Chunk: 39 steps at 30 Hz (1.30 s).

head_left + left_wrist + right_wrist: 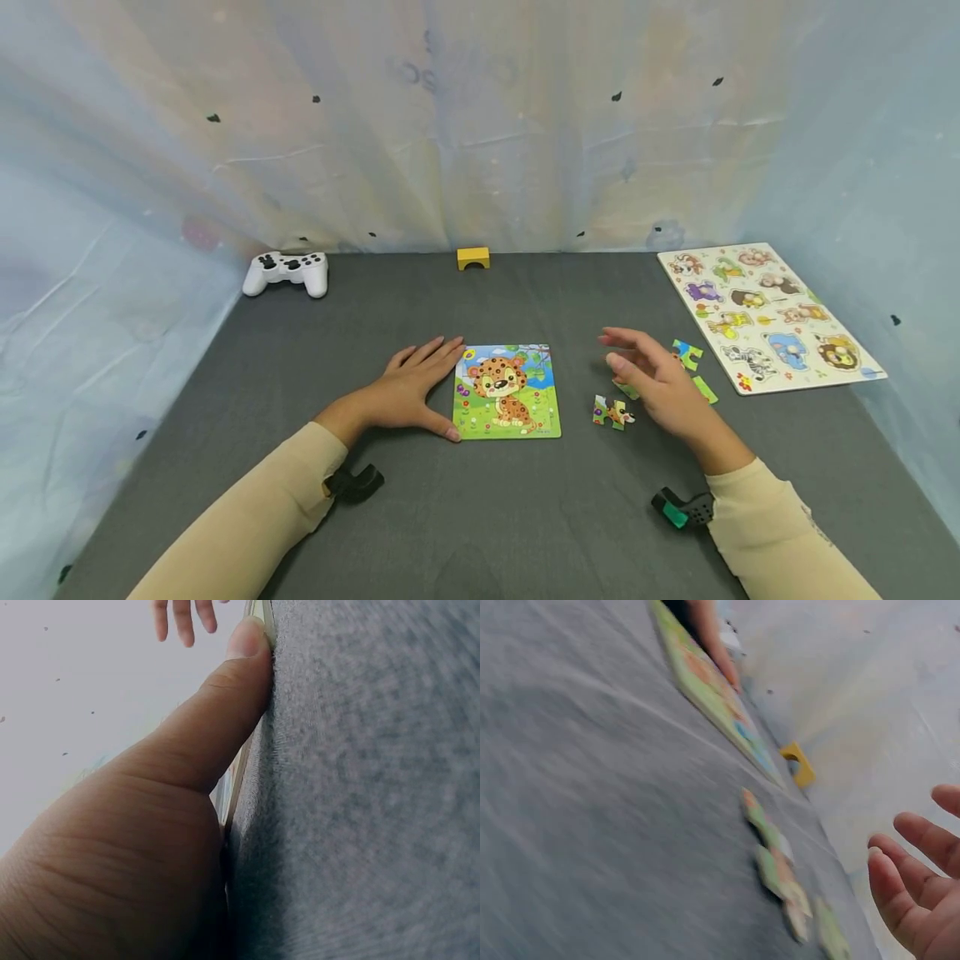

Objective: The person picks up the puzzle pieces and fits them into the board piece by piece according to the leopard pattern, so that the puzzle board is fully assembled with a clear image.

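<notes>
A square leopard jigsaw puzzle (542, 408) lies flat on the dark grey table. My left hand (408, 392) rests along its left side with fingers spread, thumb at the near corner and fingertips at the far one. In the left wrist view the thumb (217, 697) lies straight against the puzzle's edge. My right hand (652, 383) hovers over loose jigsaw pieces (613, 414) right of the puzzle, fingers loosely bent and holding nothing. A green piece (703, 389) and a blue-green piece (686, 353) show past this hand, which partly covers another.
A white game controller (287, 273) sits at the back left. A yellow arched block (473, 257) stands at the back middle, near the curtain (480, 167). At the right, a large animal puzzle board (765, 321) lies flat. Each wrist carries a black camera mount (356, 483).
</notes>
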Motion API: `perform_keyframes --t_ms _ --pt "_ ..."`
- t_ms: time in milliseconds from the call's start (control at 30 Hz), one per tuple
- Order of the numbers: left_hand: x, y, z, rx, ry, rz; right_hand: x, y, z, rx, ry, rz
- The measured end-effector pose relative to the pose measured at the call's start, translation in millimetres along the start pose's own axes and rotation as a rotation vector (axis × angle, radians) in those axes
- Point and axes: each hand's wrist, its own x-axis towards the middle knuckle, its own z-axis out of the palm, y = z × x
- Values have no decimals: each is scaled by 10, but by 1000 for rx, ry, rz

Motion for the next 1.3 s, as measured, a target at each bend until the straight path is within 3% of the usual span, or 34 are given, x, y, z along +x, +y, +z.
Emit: perform_keyframes --t_ms 233,600,700,800,933,1133,1300 --pt "-2 1 -16 -3 5 17 -41 -48 -254 55 88 -14" --pt "16 -27 1 9 3 13 -116 -24 -499 329 213 -49" --pt "11 -22 3 5 2 10 -134 3 -556 342 244 -58" --pt "5 -12 -5 -1 9 17 -150 17 -610 218 281 -20" --pt "5 -3 -5 -2 17 25 -163 59 -668 -48 293 115" --pt "2 -8 4 -2 18 19 -145 194 -734 -240 189 294" --pt "8 -19 10 5 16 12 -117 300 -732 -422 67 324"
